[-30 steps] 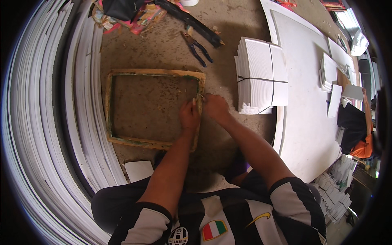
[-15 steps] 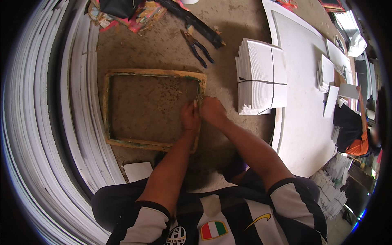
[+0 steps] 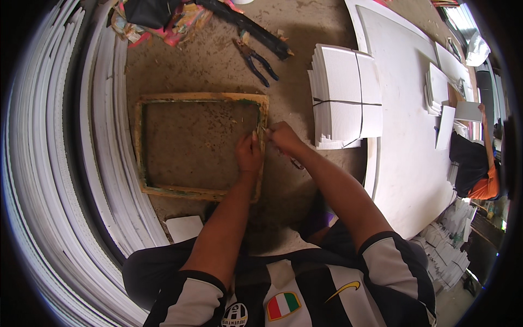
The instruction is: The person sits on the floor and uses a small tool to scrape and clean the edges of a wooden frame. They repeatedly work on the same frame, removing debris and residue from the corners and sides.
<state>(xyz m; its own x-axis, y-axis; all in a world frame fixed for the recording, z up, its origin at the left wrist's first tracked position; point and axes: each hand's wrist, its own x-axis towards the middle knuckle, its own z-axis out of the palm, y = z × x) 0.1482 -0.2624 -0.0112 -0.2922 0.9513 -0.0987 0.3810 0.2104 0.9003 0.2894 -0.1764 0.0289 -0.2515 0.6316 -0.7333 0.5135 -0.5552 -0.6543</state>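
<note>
A rectangular wooden frame (image 3: pixel 201 97) with worn, green-stained inner edges lies on the brown floor in front of me. My left hand (image 3: pixel 249 153) is closed on its right-hand bar, thumb pointing away from me along the wood. Just outside that bar, my right hand (image 3: pixel 283 137) is closed around a small tool. A thin tip shows between its fingers and the bar, and a reddish curved handle end (image 3: pixel 296 163) sticks out below the palm; the tool's kind is not clear. Beyond the frame lies a pair of pliers (image 3: pixel 253 61) with dark handles.
White sheets (image 3: pixel 103 136) are stacked along the left. To the right, a strapped bundle of white card (image 3: pixel 343 92) sits beside a large pale board (image 3: pixel 400 109). A black bar (image 3: pixel 248 27) and colourful scraps (image 3: pixel 188 22) lie at the back. Another person (image 3: pixel 482 182) is at far right.
My right hand has drawn slightly away from the frame's bar, and the reddish handle end now shows below it. The left hand stays on the bar. The whole view has shifted a little.
</note>
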